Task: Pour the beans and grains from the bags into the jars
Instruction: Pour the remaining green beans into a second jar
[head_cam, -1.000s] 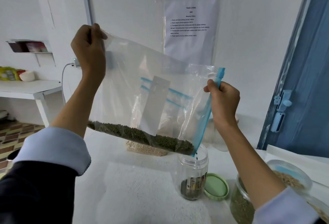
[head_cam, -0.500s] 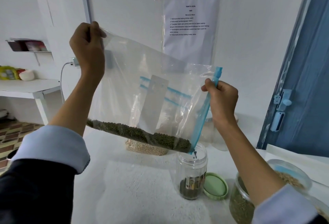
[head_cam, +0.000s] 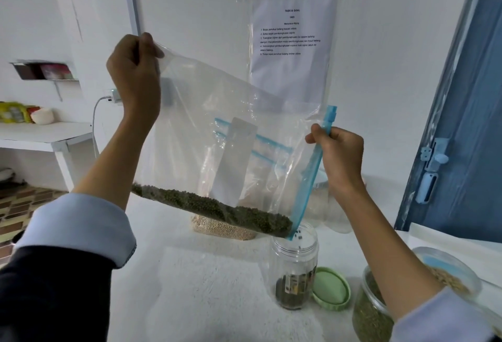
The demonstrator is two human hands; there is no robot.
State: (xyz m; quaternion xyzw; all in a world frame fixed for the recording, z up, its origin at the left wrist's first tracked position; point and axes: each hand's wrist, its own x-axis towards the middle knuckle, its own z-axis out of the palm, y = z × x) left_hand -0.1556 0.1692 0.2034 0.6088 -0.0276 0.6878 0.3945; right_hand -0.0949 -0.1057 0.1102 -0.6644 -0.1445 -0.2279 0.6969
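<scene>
The white table (head_cam: 212,287) spreads under my arms. Above it I hold a big clear zip bag (head_cam: 217,129) tilted, its blue zip edge pointing down to the right. My left hand (head_cam: 133,69) is clamped on the raised top corner; my right hand (head_cam: 339,156) is pinched shut on the blue zip strip. A band of small green beans (head_cam: 217,211) lies along the bag's lower edge, packed toward the low corner, which sits right at the mouth of an open clear jar (head_cam: 294,265). That jar stands upright with a shallow dark-green layer at its bottom, and a few beans are in the air just inside its mouth. Behind the bag on the table lies a second bag of pale grains (head_cam: 222,229). At the right, partly behind my forearm, a wider jar (head_cam: 369,311) holds green beans, and a container (head_cam: 448,273) beside it holds tan grains. A green lid (head_cam: 330,288) lies flat just beside the open jar. Against half a second ago, the bag's corner has hardly shifted, and more loose beans show in the jar's mouth.
</scene>
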